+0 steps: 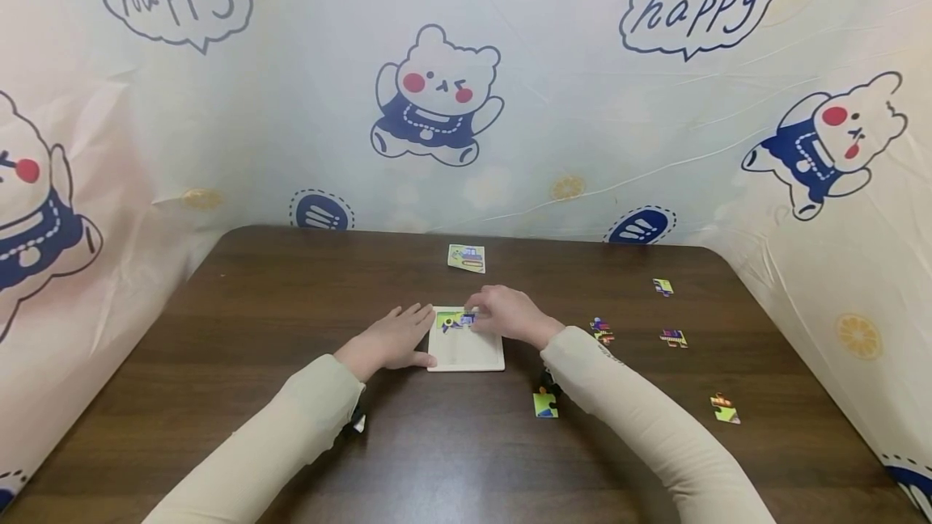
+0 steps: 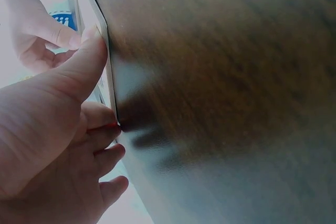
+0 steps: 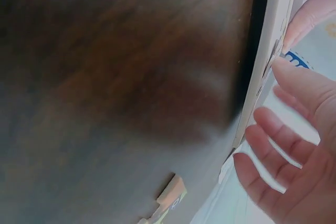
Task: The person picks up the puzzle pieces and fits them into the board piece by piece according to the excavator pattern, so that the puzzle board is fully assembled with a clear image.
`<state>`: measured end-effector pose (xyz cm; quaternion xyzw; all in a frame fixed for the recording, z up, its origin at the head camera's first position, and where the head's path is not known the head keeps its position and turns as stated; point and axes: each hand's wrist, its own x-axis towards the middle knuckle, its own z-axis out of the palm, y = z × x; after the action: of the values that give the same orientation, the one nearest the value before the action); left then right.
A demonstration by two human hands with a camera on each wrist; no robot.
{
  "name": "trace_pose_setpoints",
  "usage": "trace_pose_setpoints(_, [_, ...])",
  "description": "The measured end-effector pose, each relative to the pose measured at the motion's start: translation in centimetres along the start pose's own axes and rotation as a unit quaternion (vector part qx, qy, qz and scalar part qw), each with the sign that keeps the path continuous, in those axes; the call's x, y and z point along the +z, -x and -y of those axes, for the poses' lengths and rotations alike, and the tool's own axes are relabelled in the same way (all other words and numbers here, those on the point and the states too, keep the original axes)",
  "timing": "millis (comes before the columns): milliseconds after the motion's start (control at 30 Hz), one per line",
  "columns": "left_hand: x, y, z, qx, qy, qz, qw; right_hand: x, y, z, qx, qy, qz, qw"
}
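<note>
A shallow white puzzle tray [image 1: 466, 358] lies on the table between both hands. My left hand [image 1: 396, 338] rests along its left side, fingers extended toward the top corner and thumb at the lower corner; the left wrist view shows the thumb [image 2: 86, 61] on the tray's edge. At the tray's top, joined jigsaw pieces [image 1: 447, 321] in green and yellow lie inside. My right hand [image 1: 512, 315] reaches over from the right, index finger and thumb on either side of a bluish puzzle piece [image 1: 468, 319], partly covered by the fingers. In the right wrist view its other fingers [image 3: 273, 177] are loosely bent.
A picture card [image 1: 466, 258] lies behind the tray. Loose puzzle pieces are scattered to the right, including a green one [image 1: 545, 404] near the right forearm, a striped one [image 1: 673, 338] and one farther forward [image 1: 724, 408]. A printed cloth [image 1: 553, 120] hangs behind the dark wooden table [image 1: 306, 289].
</note>
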<state>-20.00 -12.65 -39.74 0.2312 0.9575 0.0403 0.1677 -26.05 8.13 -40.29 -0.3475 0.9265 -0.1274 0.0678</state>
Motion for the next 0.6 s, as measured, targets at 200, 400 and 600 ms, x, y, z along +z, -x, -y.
trace_pose_setpoints(200, [-0.12, 0.10, -0.12, 0.002, -0.003, 0.002, 1.0000, -0.09, 0.15, 0.06, -0.045, 0.027, 0.010, 0.999])
trace_pose_setpoints(400, [-0.12, 0.08, -0.08, 0.002, -0.008, 0.001, 1.0000, -0.09, 0.03, 0.03, -0.054, 0.036, 0.004, 0.998])
trace_pose_setpoints(600, [-0.11, 0.06, -0.03, 0.003, -0.008, 0.002, 1.0000, -0.06, -0.08, 0.10, -0.053, 0.038, 0.007, 0.998])
